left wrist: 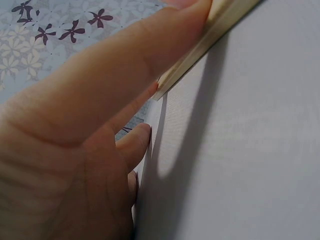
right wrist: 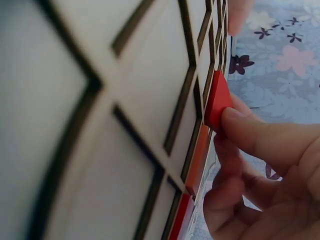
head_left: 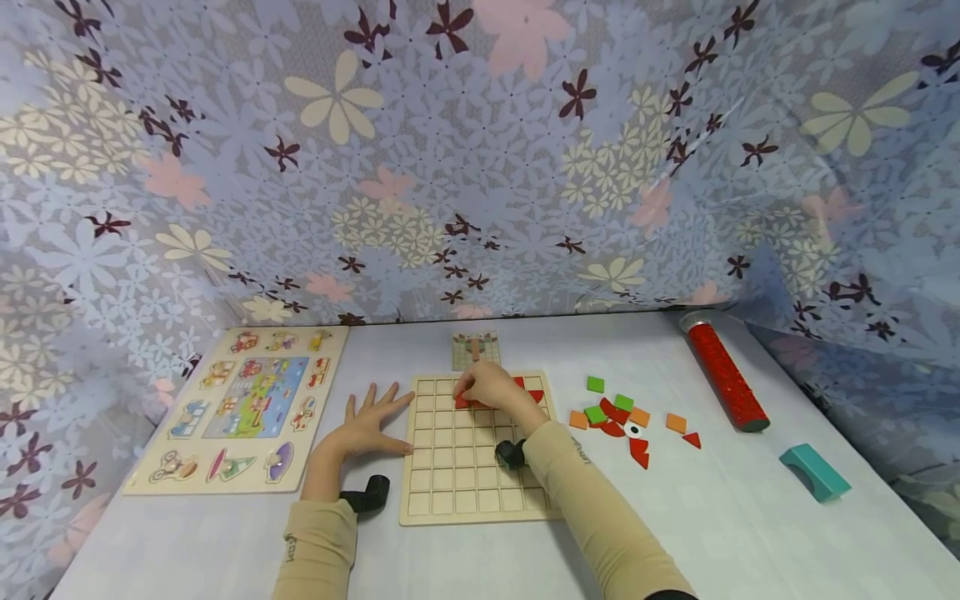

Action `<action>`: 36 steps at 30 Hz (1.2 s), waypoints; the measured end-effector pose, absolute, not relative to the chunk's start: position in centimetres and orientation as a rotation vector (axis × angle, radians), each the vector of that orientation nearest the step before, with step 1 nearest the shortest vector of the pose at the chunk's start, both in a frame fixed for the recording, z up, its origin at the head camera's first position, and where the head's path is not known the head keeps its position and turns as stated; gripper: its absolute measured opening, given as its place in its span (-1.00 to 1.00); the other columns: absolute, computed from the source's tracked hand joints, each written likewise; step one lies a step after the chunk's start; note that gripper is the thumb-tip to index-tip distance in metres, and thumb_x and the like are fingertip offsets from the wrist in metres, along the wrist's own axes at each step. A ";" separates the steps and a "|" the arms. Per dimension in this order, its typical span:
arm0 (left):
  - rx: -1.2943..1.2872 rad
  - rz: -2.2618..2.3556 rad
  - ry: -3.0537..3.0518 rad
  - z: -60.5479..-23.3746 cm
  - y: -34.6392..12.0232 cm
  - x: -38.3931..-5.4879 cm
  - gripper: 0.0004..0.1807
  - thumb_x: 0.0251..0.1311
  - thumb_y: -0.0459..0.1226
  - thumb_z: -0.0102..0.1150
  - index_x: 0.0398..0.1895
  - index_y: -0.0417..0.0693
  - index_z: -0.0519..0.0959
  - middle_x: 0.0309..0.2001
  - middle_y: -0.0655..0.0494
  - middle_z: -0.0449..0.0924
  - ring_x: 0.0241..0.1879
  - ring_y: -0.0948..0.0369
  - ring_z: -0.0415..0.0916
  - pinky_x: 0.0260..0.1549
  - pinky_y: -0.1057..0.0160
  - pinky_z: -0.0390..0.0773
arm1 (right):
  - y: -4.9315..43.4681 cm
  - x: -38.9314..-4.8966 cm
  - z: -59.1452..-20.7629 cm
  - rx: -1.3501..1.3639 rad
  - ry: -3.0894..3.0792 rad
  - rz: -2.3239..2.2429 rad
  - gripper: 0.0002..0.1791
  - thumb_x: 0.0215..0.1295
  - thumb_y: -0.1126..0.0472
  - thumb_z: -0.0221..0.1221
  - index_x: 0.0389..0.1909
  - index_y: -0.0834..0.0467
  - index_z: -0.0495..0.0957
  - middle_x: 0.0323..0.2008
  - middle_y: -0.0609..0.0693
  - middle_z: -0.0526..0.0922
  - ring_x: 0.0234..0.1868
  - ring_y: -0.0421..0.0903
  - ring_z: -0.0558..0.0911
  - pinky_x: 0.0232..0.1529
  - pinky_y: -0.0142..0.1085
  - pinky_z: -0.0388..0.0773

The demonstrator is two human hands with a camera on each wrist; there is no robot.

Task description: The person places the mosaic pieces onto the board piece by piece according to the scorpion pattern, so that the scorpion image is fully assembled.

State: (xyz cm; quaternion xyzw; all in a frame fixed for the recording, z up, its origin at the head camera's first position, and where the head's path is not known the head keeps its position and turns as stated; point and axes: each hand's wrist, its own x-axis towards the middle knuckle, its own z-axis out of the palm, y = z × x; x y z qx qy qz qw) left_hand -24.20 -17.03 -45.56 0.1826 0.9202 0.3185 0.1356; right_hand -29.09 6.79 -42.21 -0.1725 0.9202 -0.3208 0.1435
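Note:
A wooden grid board [head_left: 442, 467] lies flat on the white table. My left hand [head_left: 366, 427] is spread beside its left edge, with the thumb and a fingertip touching the rim. Near the board's top row, my right hand [head_left: 491, 386] pinches a red tile [right wrist: 217, 102] with an angled edge between thumb and finger. That tile stands tilted against the grid, next to an orange tile [right wrist: 197, 160] set in it. Further along sits another red tile [right wrist: 179, 220]. More red pieces [head_left: 536, 396] show right of the hand. Part of the top row is hidden under my right hand.
A small pattern card [head_left: 486, 350] lies behind the board. Left is a wooden picture puzzle [head_left: 327, 367]. Loose green, orange and red tiles, including an orange tile [head_left: 676, 422], lie to the right. Beyond them are a red glittery tube [head_left: 727, 375] and a teal arched block [head_left: 816, 472].

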 end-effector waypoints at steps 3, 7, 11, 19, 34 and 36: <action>0.534 0.925 2.662 -45.4 -17.0 -24.1 0.03 -0.21 -0.02 0.42 0.39 -0.05 0.14 0.44 -0.21 -0.19 0.37 -0.27 -0.53 0.18 -0.29 -0.64 | 6.7 -29.0 -42.1 -0.479 2.688 -0.890 -0.91 0.12 0.34 0.24 -0.44 0.12 0.70 -0.30 -0.01 0.67 -0.19 -0.04 0.59 -0.11 -0.20 0.53; 0.538 0.924 2.667 -45.3 -16.9 -24.1 0.03 -0.21 -0.03 0.43 0.39 -0.06 0.14 0.43 -0.23 -0.18 0.37 -0.28 -0.51 0.18 -0.30 -0.62 | 6.7 -29.0 -42.0 -0.443 2.708 -0.850 -0.94 0.06 0.33 0.29 -0.49 0.11 0.69 -0.44 -0.07 0.64 -0.32 -0.12 0.56 -0.18 -0.25 0.52; 0.533 0.917 2.670 -45.2 -16.9 -24.1 0.03 -0.21 -0.03 0.43 0.39 -0.05 0.14 0.43 -0.22 -0.19 0.37 -0.27 -0.52 0.18 -0.30 -0.62 | 6.8 -29.1 -42.0 -0.409 2.685 -0.860 -0.93 0.01 0.36 0.32 -0.54 0.12 0.67 -0.48 -0.09 0.61 -0.39 -0.15 0.52 -0.24 -0.28 0.52; 0.532 0.915 2.667 -45.2 -16.8 -24.0 0.04 -0.20 -0.03 0.43 0.40 -0.05 0.13 0.43 -0.22 -0.19 0.37 -0.28 -0.51 0.18 -0.30 -0.62 | 7.7 -29.2 -42.3 -0.370 2.544 -1.206 -0.89 0.05 0.38 0.28 -0.37 0.19 0.67 -0.47 -0.03 0.58 -0.41 -0.14 0.49 -0.32 -0.32 0.48; 0.523 0.931 2.669 -45.2 -16.8 -24.0 0.04 -0.21 -0.03 0.43 0.39 -0.04 0.14 0.44 -0.20 -0.19 0.37 -0.26 -0.52 0.18 -0.28 -0.64 | 11.6 -28.9 -41.7 -0.312 2.393 -1.480 -0.73 0.11 0.36 0.23 -0.13 0.30 0.60 -0.33 0.05 0.57 -0.38 0.01 0.52 -0.38 -0.23 0.52; 0.525 0.943 2.663 -45.1 -16.8 -23.9 0.04 -0.21 -0.01 0.43 0.39 -0.04 0.14 0.44 -0.20 -0.19 0.37 -0.25 -0.53 0.18 -0.27 -0.66 | 12.3 -29.0 -41.7 -0.292 2.391 -1.495 -0.72 0.14 0.36 0.21 -0.10 0.31 0.59 -0.33 0.06 0.57 -0.31 0.05 0.55 -0.33 -0.21 0.55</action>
